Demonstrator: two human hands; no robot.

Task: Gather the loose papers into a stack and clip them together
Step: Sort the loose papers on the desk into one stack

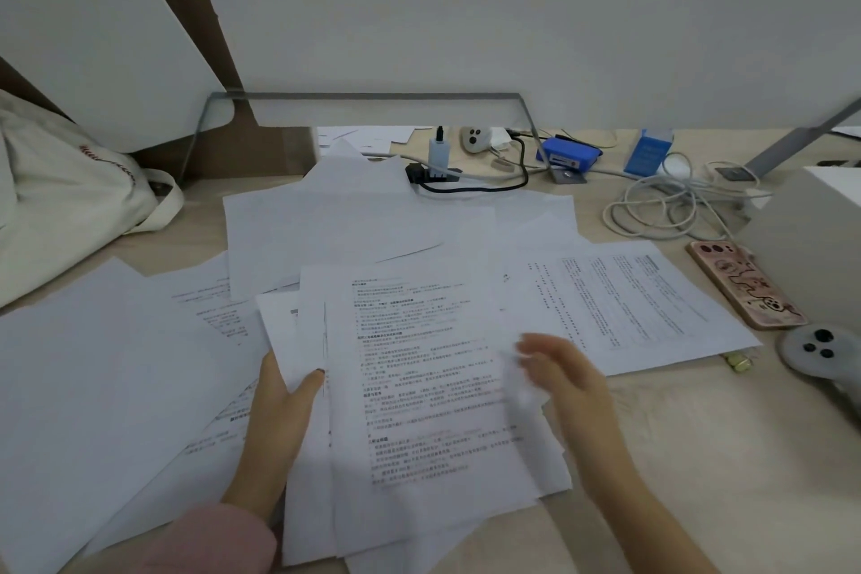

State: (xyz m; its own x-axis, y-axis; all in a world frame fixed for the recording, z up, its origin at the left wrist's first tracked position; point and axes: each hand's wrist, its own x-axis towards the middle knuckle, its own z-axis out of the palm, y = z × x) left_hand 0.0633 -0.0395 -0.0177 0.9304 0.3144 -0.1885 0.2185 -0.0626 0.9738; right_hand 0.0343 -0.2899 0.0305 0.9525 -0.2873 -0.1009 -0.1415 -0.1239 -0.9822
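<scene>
While papers [419, 387] sprawl, phone [745, 284] and cables [671, 200] crowd nearby.

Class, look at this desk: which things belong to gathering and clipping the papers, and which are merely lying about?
Belongs to the job:
loose papers
held sheets
left hand
right hand
small gold clip, probably

Lying about:
phone
white controller
coiled cable
blue box
cloth bag

Matt white paper sheets [419, 364] cover a smooth pale wood-look desk [699, 457].
</scene>
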